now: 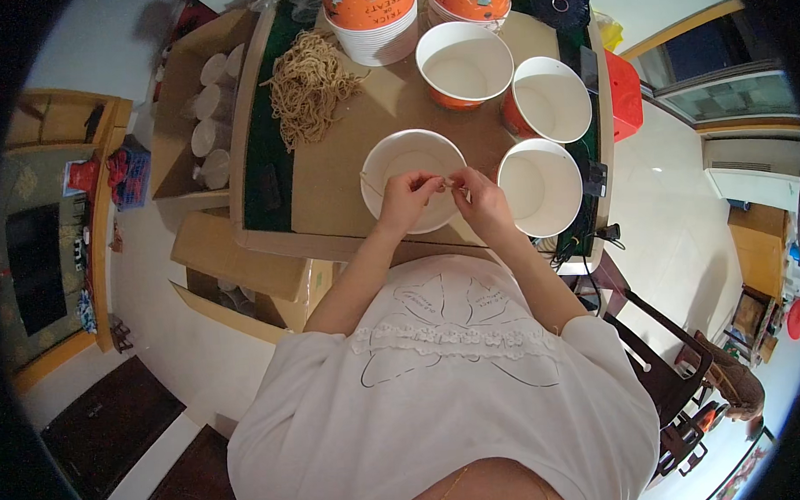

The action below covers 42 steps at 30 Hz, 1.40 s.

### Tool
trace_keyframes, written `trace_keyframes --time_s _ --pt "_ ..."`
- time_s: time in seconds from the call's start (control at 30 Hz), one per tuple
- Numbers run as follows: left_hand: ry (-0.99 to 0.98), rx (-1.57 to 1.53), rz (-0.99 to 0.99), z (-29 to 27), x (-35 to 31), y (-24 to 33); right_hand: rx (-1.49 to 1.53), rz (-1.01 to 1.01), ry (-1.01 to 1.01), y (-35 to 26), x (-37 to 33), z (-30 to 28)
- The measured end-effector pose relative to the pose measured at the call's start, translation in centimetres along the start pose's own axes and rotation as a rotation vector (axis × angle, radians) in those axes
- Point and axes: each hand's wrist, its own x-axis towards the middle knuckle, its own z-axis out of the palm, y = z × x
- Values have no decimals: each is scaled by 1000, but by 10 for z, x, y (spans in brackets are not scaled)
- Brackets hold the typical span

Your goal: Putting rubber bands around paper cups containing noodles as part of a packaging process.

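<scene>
A white-lined paper bucket [402, 144] stands upright at the table's near edge, directly under both hands. My left hand [407, 204] is closed in a pinch above its opening, thumb against fingertips. My right hand [485, 206] pinches close beside it, at the bucket's right rim. Between the fingertips shows a short bit of tan cord [449, 183], mostly hidden by the fingers. A thin strand of the same colour crosses the bucket's left rim. Three more open buckets stand to the right and behind: one near [540, 188], one middle [551, 100], one far [465, 63].
A tangled heap of tan cord [311, 87] lies at the far left of the cardboard-covered table [328, 195]. Behind stand two stacks of orange printed buckets [373, 30]. Cardboard boxes [172, 161] with white cups sit left of the table. A red container [624, 97] stands beyond its right edge.
</scene>
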Motion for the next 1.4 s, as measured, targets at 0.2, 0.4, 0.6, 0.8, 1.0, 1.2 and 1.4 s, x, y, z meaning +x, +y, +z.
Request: trace_keyframes --time_s 0.2,0.4,0.6,0.8,1.0,1.2,1.4 --pt "7 -30 5 0 3 -3 88 70 -6 -6 0 -3" --pt "5 -41 19 1 2 -2 71 44 16 -3 0 -1" --pt "4 -15 26 1 2 -1 10 96 -7 -5 -2 2" --pt "20 -9 41 0 1 0 -77 99 -7 -8 -1 1" --pt "42 56 75 0 5 -7 -153 96 25 -8 0 5" --pt "165 364 229 5 0 3 -145 23 67 -1 -2 9" --pt "273 435 266 9 -1 3 -96 0 100 -1 -1 11"
